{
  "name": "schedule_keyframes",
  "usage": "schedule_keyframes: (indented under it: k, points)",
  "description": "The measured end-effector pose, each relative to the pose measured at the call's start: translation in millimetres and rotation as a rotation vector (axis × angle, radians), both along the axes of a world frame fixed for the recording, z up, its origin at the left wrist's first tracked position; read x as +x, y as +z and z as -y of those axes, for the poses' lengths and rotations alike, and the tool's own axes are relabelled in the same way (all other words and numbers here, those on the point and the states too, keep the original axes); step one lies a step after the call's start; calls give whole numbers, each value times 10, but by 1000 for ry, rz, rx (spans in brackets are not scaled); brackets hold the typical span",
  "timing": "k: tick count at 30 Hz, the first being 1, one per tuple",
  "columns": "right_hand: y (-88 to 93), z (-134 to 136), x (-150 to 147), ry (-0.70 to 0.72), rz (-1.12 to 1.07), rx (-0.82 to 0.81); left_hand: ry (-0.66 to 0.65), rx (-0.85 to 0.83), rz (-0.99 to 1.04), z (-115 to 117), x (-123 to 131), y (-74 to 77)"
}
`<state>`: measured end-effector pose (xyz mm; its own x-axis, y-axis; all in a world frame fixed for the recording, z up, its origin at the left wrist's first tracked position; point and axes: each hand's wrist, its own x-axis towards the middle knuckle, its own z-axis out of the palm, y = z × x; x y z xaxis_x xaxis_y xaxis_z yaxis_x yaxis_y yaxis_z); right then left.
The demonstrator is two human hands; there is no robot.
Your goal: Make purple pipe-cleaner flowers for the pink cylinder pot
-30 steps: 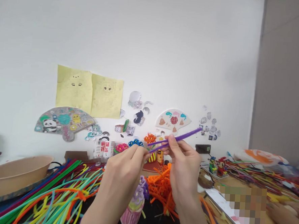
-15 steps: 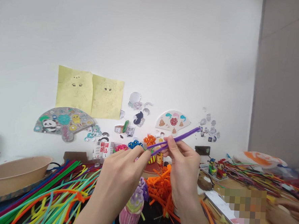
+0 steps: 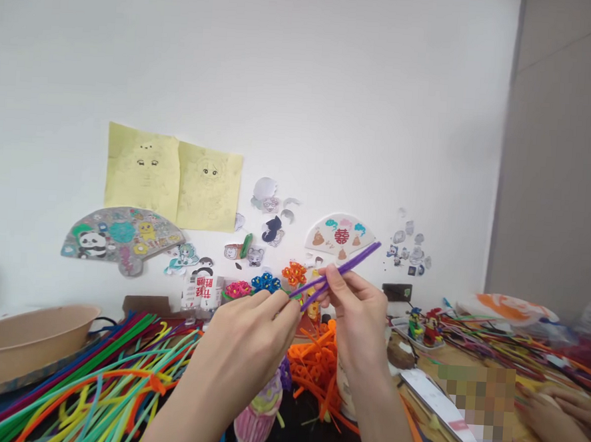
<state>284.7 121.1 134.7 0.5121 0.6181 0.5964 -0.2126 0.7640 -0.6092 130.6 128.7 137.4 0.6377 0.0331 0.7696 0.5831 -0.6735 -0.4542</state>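
Both hands are raised in front of me over the craft table. My right hand (image 3: pixel 357 321) pinches two purple pipe cleaners (image 3: pixel 345 269) near their lower ends; they slant up to the right. My left hand (image 3: pixel 248 341) is closed in a pinch at the lower tips of the same purple pipe cleaners. Below the hands stands a pink and purple pipe-cleaner cupcake (image 3: pixel 259 415), and behind it lies a heap of orange pipe cleaners (image 3: pixel 316 369).
Long multicoloured pipe cleaners (image 3: pixel 96 375) spread over the left of the table beside a tan bowl (image 3: pixel 22 338). Small pipe-cleaner flowers (image 3: pixel 266 282) and bottles stand by the wall. More pipe cleaners (image 3: pixel 508 341) lie at right, where another person's hand (image 3: pixel 559 410) rests.
Both hands with the purple pipe cleaners have shifted slightly left and up in view. My left fingers have closed onto the lower tips. The other person's hand has come further into view.
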Motion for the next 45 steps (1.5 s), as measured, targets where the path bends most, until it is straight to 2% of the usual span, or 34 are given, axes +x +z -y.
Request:
schedule_keyframes:
  k: [9, 20, 22, 26, 29, 34, 40, 45]
  points:
    - [-4, -30, 71, 16, 74, -13, -10, -50, -76, -7, 39, -18]
    - [-19, -43, 62, -1, 73, 0, -14, -77, -49, -42, 42, -57]
    - [-15, -46, 59, -20, 57, 18, -22, -185, 0, -35, 43, -61]
    - [-9, -46, 50, -39, 30, 60, -68, -626, 207, -19, 69, -31]
    - [-15, -48, 45, -55, 27, 81, -130, -869, 374, -33, 83, 0]
    - [-25, -57, 35, -79, 39, 117, -326, -1118, 529, -80, 95, -5]
    - [-27, -51, 49, -83, 64, 145, -554, -1492, 662, -51, 162, -28]
    - [-39, -64, 64, -76, 81, 166, -623, -1594, 719, -44, 171, -47]
